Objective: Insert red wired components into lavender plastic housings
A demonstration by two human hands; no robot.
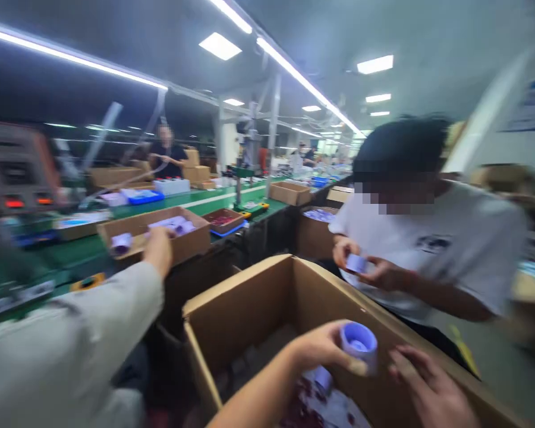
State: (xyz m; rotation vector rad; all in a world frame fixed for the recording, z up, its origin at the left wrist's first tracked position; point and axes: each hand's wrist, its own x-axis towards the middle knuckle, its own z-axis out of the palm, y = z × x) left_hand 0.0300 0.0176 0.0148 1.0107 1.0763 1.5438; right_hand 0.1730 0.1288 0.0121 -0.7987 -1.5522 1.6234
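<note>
My left hand [334,351] is closed around a small purple plastic cup [359,342]. The cup's round opening faces up, showing a raised ring inside. To its right is my right hand [434,386], blurred, apart from the cup. Its fingers are stretched toward the cup, and no held thing shows among them. Both hands are over a large open cardboard box [238,291]. Inside lie another purple part [323,379] and a pale bag or sheet with dark red pieces [310,407].
At left, a co-worker's grey-sleeved arm [129,297] reaches into a shallow carton [191,238] of purple parts. Across the big box, a person in a white shirt [468,249] handles a purple part [355,263]. The green workbench [214,202] bears a tray of red pieces [223,220].
</note>
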